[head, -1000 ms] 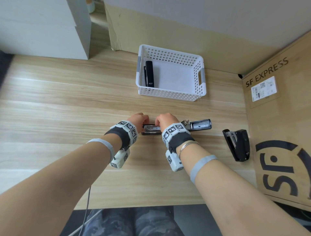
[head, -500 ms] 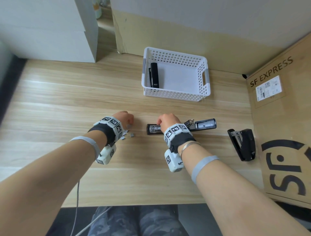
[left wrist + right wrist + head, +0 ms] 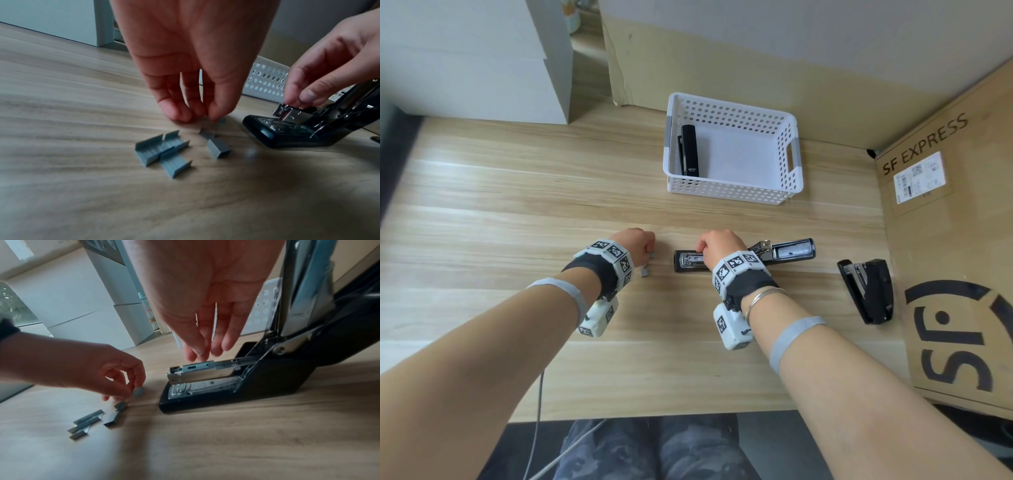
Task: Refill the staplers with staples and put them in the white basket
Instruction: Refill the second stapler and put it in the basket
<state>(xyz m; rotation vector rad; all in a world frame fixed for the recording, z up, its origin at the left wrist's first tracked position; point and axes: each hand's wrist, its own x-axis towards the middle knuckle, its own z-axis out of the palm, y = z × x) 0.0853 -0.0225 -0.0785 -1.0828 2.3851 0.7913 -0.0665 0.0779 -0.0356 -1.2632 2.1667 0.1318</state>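
Observation:
A black stapler [image 3: 784, 253] lies swung open on the wooden table, its metal magazine [image 3: 201, 374] bare. My right hand [image 3: 703, 245] has nearly straight fingertips [image 3: 197, 353] touching the top of the magazine. Just left of the stapler lie several loose grey staple strips [image 3: 162, 149]. My left hand [image 3: 645, 246] pinches a small block of staples [image 3: 137, 391] between thumb and finger, just above the table. A white basket [image 3: 729, 197] at the back holds one closed black stapler [image 3: 688, 150]. Another black stapler [image 3: 869, 291] lies half open at the right.
An SF Express cardboard box [image 3: 955, 240] stands along the table's right side. White boxes [image 3: 476, 58] are stacked at the back left and a cardboard sheet [image 3: 722, 65] leans on the wall behind the basket. A cable [image 3: 537, 411] hangs off the front edge.
My left hand left the stapler, moved left to the loose staples and now pinches a small block. My right hand stayed on the magazine.

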